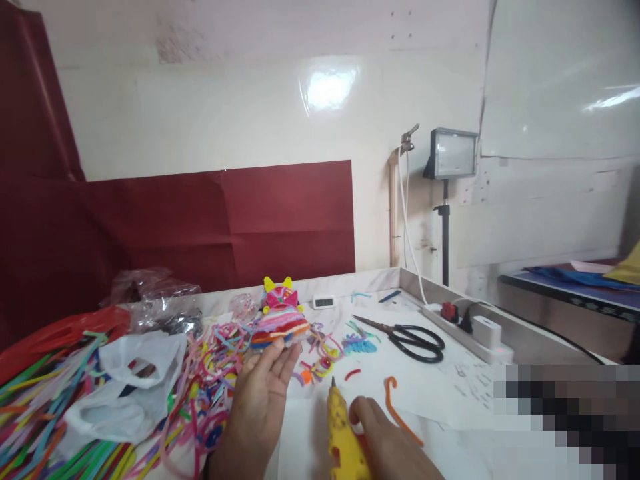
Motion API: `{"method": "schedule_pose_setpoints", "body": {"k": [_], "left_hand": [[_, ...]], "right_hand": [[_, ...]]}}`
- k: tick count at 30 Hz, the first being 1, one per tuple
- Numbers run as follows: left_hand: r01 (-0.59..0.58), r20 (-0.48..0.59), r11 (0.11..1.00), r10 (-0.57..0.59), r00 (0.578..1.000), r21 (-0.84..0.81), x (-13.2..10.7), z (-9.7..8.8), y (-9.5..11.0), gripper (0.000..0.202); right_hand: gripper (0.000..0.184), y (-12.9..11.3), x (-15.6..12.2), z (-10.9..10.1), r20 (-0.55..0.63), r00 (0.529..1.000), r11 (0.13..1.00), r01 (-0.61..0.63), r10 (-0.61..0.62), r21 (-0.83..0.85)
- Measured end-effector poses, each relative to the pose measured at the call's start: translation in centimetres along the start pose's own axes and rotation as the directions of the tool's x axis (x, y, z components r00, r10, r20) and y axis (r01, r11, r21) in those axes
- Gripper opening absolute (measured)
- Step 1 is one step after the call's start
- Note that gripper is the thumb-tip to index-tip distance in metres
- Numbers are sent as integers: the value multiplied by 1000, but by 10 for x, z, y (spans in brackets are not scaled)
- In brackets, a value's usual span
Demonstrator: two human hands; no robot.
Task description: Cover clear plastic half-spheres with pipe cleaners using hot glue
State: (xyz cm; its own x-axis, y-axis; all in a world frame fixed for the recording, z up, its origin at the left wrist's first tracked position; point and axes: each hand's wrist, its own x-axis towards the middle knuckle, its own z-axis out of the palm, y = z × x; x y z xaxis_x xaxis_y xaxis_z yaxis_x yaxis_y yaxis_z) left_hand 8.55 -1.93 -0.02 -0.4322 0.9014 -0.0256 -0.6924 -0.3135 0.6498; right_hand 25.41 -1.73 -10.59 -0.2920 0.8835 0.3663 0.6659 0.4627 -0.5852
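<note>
My left hand (260, 393) is raised palm up over the white table (470, 393), fingers stretched, with a striped pipe-cleaner figure (279, 320) with yellow ears resting against its fingertips. My right hand (387, 443) grips a yellow glue gun (343, 437), nozzle pointing away toward the figure. An orange bent pipe cleaner (397, 407) lies just right of that hand. Small coloured pipe-cleaner scraps (327, 357) lie beyond the nozzle.
Black scissors (413, 340) lie at centre right. A white power strip (470, 330) with a plug runs along the right edge. Piles of coloured pipe cleaners (45, 413) and plastic bags (133, 390) cover the left. A small digital timer (323, 302) sits at the back; a lamp (453, 153) stands behind.
</note>
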Motion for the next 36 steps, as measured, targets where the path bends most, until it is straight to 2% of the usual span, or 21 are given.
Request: {"method": "schedule_pose_setpoints", "body": {"k": [4, 8, 10, 12, 14, 17, 23, 29, 32, 36], "left_hand": [[6, 23, 1000, -7, 1000, 25, -2, -14, -5, 32], [21, 57, 998, -25, 998, 67, -7, -27, -11, 25], [32, 61, 996, -37, 997, 84, -11, -30, -14, 25], [51, 61, 994, -57, 996, 94, -15, -33, -17, 26], [81, 55, 992, -87, 995, 97, -19, -34, -19, 28], [123, 34, 989, -126, 991, 80, -23, -34, -20, 28], [125, 59, 987, -131, 990, 97, -30, -31, -21, 29], [101, 87, 977, -119, 989, 186, -26, -37, -27, 23], [83, 117, 970, -112, 987, 230, -25, -39, -28, 23], [104, 98, 962, -133, 986, 251, -25, -37, -27, 22]], "right_hand": [[35, 7, -6, 12, 125, 992, 995, 34, -22, -90], [43, 1, -7, -4, 167, 981, 960, 137, -97, -243], [36, -9, -5, -22, 105, 973, 953, 222, -204, -208], [29, -21, -1, -38, -12, 948, 946, 317, -318, -64], [33, -33, 4, -47, -158, 892, 902, 432, -424, 15], [39, -45, 10, -45, -240, 816, 839, 544, -525, 12], [47, -46, 13, -31, -260, 780, 816, 575, -569, -62], [43, -44, 12, -32, -249, 757, 797, 583, -604, -161], [39, -44, 13, -31, -245, 759, 798, 583, -603, -156], [37, -42, 13, -30, -241, 753, 790, 593, -613, -156]]}}
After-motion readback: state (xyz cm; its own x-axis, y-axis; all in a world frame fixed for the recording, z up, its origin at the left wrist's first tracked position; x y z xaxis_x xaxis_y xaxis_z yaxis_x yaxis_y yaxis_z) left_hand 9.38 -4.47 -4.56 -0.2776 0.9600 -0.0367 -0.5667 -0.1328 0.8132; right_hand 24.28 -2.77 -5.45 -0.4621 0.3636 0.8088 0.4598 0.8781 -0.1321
